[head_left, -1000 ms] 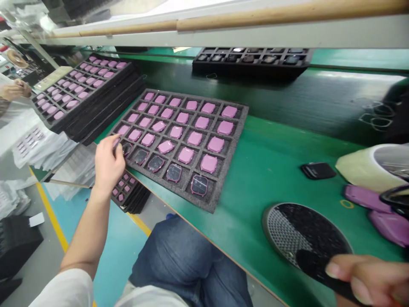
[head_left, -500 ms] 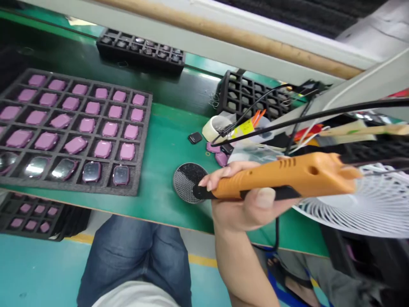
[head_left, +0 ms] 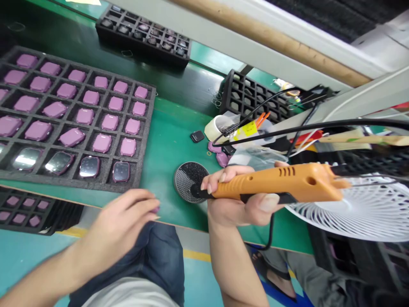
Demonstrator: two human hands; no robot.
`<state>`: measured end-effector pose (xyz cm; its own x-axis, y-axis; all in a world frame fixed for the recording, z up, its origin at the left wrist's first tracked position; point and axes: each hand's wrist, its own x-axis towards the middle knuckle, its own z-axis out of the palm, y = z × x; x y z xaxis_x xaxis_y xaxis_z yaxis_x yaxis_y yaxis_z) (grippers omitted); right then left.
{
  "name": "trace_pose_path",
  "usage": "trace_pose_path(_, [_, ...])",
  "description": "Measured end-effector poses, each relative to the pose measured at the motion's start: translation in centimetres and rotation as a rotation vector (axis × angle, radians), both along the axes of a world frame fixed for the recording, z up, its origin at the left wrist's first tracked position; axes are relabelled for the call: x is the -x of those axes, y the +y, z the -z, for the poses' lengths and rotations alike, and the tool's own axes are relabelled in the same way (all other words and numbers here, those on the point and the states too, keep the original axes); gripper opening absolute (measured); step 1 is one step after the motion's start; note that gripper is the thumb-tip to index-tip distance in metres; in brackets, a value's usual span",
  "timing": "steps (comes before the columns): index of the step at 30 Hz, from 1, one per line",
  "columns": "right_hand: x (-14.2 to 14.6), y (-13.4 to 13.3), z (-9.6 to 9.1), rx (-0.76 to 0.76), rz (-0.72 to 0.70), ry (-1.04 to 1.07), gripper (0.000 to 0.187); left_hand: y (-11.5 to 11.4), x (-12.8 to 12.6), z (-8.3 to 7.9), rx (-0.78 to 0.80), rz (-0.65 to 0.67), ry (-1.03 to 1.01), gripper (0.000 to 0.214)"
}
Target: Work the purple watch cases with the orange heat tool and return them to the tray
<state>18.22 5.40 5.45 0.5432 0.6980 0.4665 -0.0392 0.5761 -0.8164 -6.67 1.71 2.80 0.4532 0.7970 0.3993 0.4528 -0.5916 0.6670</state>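
- Left hand point(head_left: 128, 219) popped back into view since half a second ago, now at the green bench's point(head_left: 169, 140) front edge, fingers bunched. Too blurry to tell what it's pinching.
- Right hand point(head_left: 236, 200) wrapped tight around the orange tool point(head_left: 287, 183), tip over the round mesh disc point(head_left: 185, 177).

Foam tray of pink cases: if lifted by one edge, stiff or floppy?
Probably sags: the tray looks like soft, thin foam. Likely light, yet loose pink cases sitting in open pockets may slide out if tilted.
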Motion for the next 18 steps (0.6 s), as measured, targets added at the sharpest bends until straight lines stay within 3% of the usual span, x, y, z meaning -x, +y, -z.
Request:
trace_pose_path(2, [0.0, 0.0, 0.0, 0.005, 0.007, 0.007, 0.042, 0.0, -3.5, 1.0, 0.017, 0.036, -0.021, 0.019])
trace_pose_path(5, [0.1, -0.1, -0.1, 0.009, 0.015, 0.013, 0.044, -0.2, -5.8, 1.9, -0.03, 0.017, -0.01, 0.016])
trace_pose_path(8, [0.0, -0.2, -0.2, 0.011, 0.018, 0.014, 0.046, -0.4, -5.7, 2.2, -0.108, 0.004, 0.038, 0.014])
trace_pose_path(11, [0.0, -0.2, -0.1, 0.014, 0.027, 0.017, 0.049, -0.9, -5.2, 2.2, -0.088, -0.023, 0.095, 0.015])
trace_pose_path(18, [0.1, -0.2, 0.0, 0.08, 0.018, 0.017, 0.054, -1.6, -5.1, 2.6, -0.08, 0.025, 0.109, 0.036])
